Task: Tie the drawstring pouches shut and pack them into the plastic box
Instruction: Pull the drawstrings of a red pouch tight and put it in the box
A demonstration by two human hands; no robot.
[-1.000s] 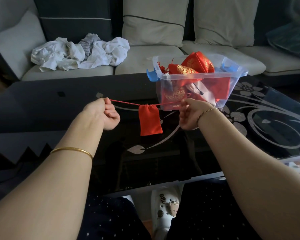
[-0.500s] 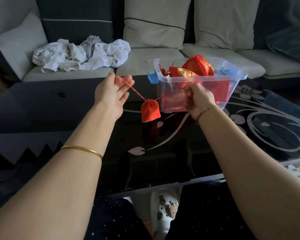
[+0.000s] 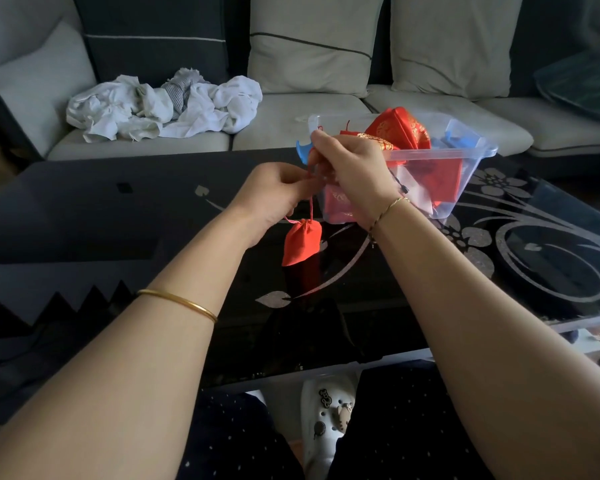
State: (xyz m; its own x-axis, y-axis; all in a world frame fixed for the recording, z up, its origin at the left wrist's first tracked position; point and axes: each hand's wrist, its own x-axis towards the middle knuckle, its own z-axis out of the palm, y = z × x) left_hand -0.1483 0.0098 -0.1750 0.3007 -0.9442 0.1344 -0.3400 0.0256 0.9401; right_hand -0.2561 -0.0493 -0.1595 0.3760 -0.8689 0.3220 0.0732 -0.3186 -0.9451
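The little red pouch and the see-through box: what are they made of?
The red pouch looks like soft woven cloth, matte, hanging limp from its cord. The box seems clear hard plastic, glossy: packed pouches show through its walls.

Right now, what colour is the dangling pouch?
Plain orange-red pouch, no pattern; clearest in the head view.

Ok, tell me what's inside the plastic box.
Red gold-embroidered pouches heap above the rim of the plastic box; more red and something white show through its clear wall. The right hand covers the box's near-left part, so what lies there is hidden.
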